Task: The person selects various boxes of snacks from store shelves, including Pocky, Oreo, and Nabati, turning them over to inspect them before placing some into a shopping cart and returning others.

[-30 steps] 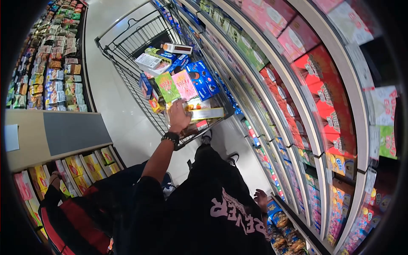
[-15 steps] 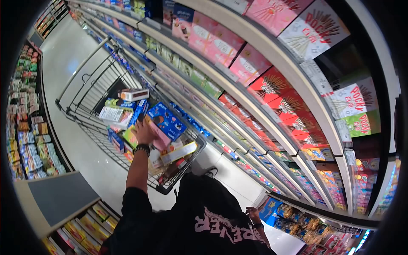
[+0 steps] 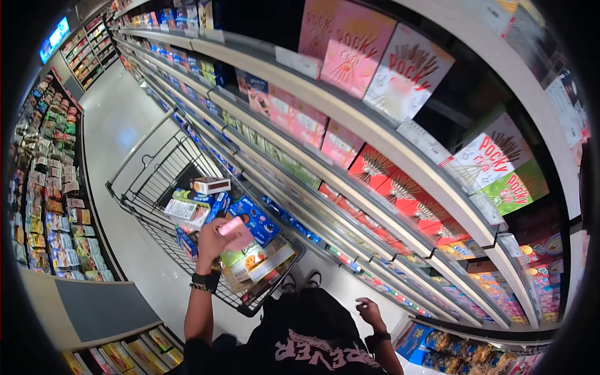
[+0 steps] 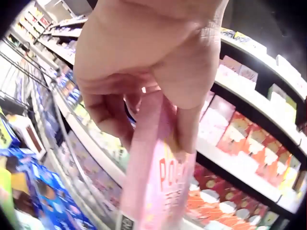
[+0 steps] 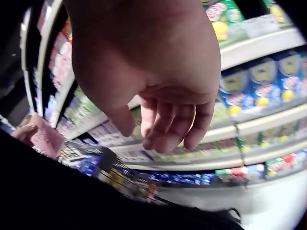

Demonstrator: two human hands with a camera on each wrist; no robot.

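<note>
This is a shop, a supermarket-style snack aisle. Long tiered shelves point(image 3: 312, 94) run along the right, packed with rows of matching boxes, among them Pocky boxes point(image 3: 409, 72), with price labels point(image 3: 297, 60) along the edges. Bagged goods point(image 3: 47, 184) fill row after row on the left. A loaded shopping cart point(image 3: 250, 309) stands on the pale, shiny floor point(image 3: 125, 125) between; more stocked shelving point(image 3: 90, 50) shows at the far left.
</note>
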